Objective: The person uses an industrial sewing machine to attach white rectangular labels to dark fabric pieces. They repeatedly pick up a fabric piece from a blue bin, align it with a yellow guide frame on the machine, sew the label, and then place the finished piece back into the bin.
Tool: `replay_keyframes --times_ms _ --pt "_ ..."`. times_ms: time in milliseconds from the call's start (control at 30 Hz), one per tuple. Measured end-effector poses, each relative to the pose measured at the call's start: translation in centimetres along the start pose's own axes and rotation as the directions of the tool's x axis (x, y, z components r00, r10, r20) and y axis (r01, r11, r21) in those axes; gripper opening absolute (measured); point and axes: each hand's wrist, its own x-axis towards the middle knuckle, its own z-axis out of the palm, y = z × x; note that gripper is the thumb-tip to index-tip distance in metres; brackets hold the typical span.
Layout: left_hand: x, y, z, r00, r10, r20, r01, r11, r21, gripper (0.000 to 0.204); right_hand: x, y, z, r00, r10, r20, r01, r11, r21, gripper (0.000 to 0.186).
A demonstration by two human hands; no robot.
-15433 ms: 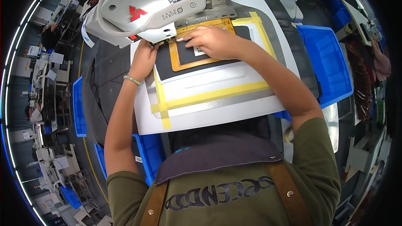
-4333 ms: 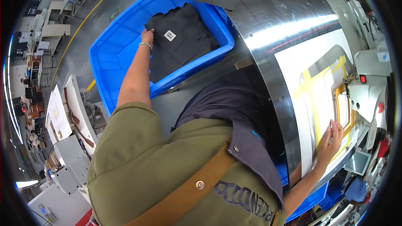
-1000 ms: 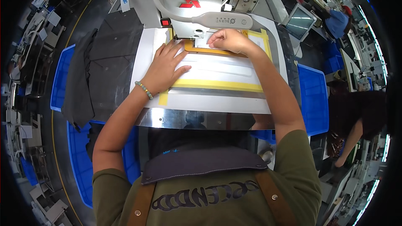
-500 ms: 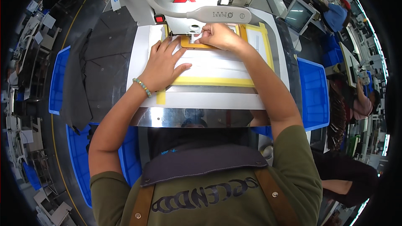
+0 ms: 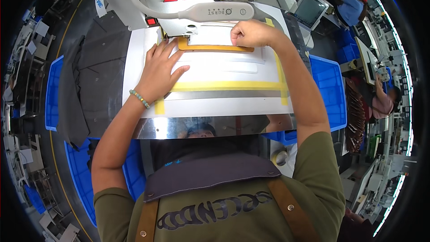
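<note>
My left hand (image 5: 159, 74) lies with fingers spread on the white board (image 5: 201, 104), its fingertips at the left end of an orange template (image 5: 208, 48), close beside the sewing machine's head (image 5: 153, 1). My right hand (image 5: 248, 33) has its fingers curled and pressed together at the template's right part, on a white piece (image 5: 208, 36) within it; what they hold, if anything, is hidden. Yellow tape strips (image 5: 228, 84) and a thin white strip (image 5: 239, 68) are on the board. The board rests on a metal plate (image 5: 233, 127).
Dark fabric (image 5: 76, 89) drapes over the table's left side. Blue bins stand at the right (image 5: 329, 89) and lower left (image 5: 80, 183). A small screen (image 5: 309, 11) stands at the upper right. Co-workers (image 5: 351, 6) (image 5: 383, 103) sit at machines on the right.
Earlier my left hand was in a bin of dark pieces; it is now on the board. In the last second my right hand has slid rightward along the template, away from the machine's head.
</note>
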Motion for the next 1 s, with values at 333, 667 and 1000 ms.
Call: replay_keyframes --times_ms 333,667,1000 --pt "0.0 -0.1 0.2 1.000 0.011 -0.027 -0.011 1.000 -0.016 0.050 0.3 -0.1 0.5 0.955 -0.090 -0.284 0.019 0.970 -0.243 0.017" --pt "-0.4 -0.3 -1.1 1.000 -0.021 -0.022 0.018 0.993 -0.117 0.055 -1.8 0.8 3.5 0.826 -0.314 -0.469 0.306 0.947 -0.096 0.010" --pt "-11.1 -20.9 -9.7 0.725 -0.604 -0.331 0.686 0.591 0.425 0.019 -6.0 2.4 6.3 0.682 -0.091 -0.726 0.254 0.960 0.118 0.017"
